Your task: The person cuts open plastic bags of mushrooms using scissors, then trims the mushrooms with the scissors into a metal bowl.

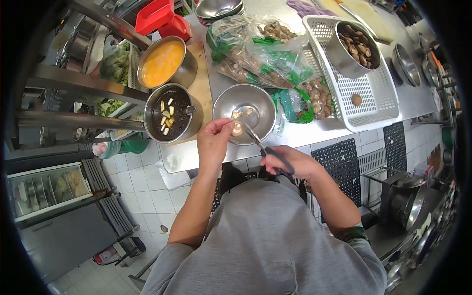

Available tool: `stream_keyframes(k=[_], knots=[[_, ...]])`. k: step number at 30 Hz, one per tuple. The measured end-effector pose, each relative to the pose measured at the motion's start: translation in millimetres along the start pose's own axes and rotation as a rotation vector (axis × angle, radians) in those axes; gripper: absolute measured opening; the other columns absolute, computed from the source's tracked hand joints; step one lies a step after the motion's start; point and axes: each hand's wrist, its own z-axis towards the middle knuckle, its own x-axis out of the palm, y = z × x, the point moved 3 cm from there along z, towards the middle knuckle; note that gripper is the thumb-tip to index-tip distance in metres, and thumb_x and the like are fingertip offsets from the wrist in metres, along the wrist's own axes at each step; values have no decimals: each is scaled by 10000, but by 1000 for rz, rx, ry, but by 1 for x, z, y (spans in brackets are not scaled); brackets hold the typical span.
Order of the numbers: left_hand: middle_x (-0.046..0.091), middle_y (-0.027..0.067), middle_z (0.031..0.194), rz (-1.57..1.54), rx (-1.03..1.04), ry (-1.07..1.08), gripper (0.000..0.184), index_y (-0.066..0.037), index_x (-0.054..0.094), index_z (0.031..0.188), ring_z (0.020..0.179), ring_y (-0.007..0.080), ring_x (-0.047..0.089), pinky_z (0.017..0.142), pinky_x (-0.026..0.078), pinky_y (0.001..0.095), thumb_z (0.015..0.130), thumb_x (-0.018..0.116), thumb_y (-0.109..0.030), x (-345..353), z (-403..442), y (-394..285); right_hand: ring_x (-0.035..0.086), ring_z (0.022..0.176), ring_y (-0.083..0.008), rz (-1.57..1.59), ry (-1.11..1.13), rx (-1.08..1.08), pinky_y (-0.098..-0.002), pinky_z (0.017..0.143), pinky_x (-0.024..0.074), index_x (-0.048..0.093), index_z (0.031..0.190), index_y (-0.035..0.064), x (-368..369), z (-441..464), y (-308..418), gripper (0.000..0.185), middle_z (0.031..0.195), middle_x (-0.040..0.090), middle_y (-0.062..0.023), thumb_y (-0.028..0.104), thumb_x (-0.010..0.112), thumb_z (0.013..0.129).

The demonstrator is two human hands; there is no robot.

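Note:
My left hand pinches a mushroom, its pale underside and stem turned up, over the near left rim of a steel bowl. My right hand is closed round the dark handles of the scissors. Their metal blades reach over the bowl, next to the mushroom. A few pale cut pieces lie in the bowl. Behind it are clear and green plastic bags of mushrooms.
A white basket at the right bears a pot of mushrooms and one loose mushroom. At the left stand a pot of orange liquid and a pot of dark liquid with pale pieces. Metal rack bars run further left.

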Motion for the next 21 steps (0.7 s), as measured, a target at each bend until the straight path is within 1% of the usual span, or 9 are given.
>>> stream_keyframes(k=[2, 3, 6, 9, 12, 15, 18, 21], knots=[[700, 79, 994, -51, -20, 1, 226, 19, 660, 1088, 875, 123, 669, 786, 544, 247, 939, 698, -146, -1, 2, -1, 601, 666, -200, -635, -276, -91, -355, 614, 471, 619, 862, 1, 3, -8, 22, 582, 738, 628, -85, 552, 794, 791], [700, 79, 995, -80, -30, 4, 224, 20, 659, 1087, 875, 123, 669, 786, 544, 247, 941, 695, -147, 0, 3, -2, 619, 675, -298, -714, -399, -118, -412, 637, 480, 580, 813, -3, 5, -11, 26, 636, 727, 618, -138, 561, 850, 693], [700, 82, 1001, -101, -51, 8, 221, 20, 659, 1084, 875, 124, 671, 794, 548, 251, 946, 689, -149, 5, -1, -10, 624, 694, -362, -886, -560, -302, -437, 645, 489, 565, 787, 8, 6, -12, 24, 615, 729, 621, -156, 544, 850, 689], [701, 84, 1002, -103, -45, 34, 218, 20, 659, 1083, 881, 127, 674, 802, 552, 253, 947, 687, -147, 6, -4, -9, 657, 793, -393, -981, -582, -344, -470, 706, 512, 588, 859, -9, 8, -15, 30, 531, 804, 661, -191, 439, 840, 725], [702, 89, 1002, -80, -34, 36, 220, 23, 660, 1085, 886, 126, 673, 804, 554, 251, 946, 686, -145, 9, -6, -6, 659, 810, -373, -1014, -614, -370, -460, 719, 516, 585, 881, -4, 8, -4, 20, 492, 825, 666, -181, 391, 838, 733], [703, 89, 998, -62, -3, 32, 216, 27, 663, 1079, 876, 123, 673, 797, 555, 249, 945, 686, -141, 7, -6, -7, 655, 756, -389, -990, -635, -406, -474, 691, 515, 583, 844, 6, 9, 1, 19, 455, 779, 658, -189, 376, 830, 748], [704, 87, 990, -42, 16, 39, 214, 31, 667, 1074, 862, 116, 669, 786, 555, 248, 943, 687, -136, 4, -3, -6, 647, 633, -310, -987, -611, -351, -421, 598, 508, 604, 824, 25, 9, 7, 14, 420, 685, 636, -128, 391, 809, 797], [703, 80, 979, -22, 32, 48, 209, 30, 671, 1068, 843, 111, 663, 771, 552, 246, 940, 691, -133, 1, 3, -5, 584, 534, -185, -358, -162, -89, -316, 503, 454, 626, 809, 36, 2, 24, -11, 429, 620, 586, -45, 439, 758, 872]])
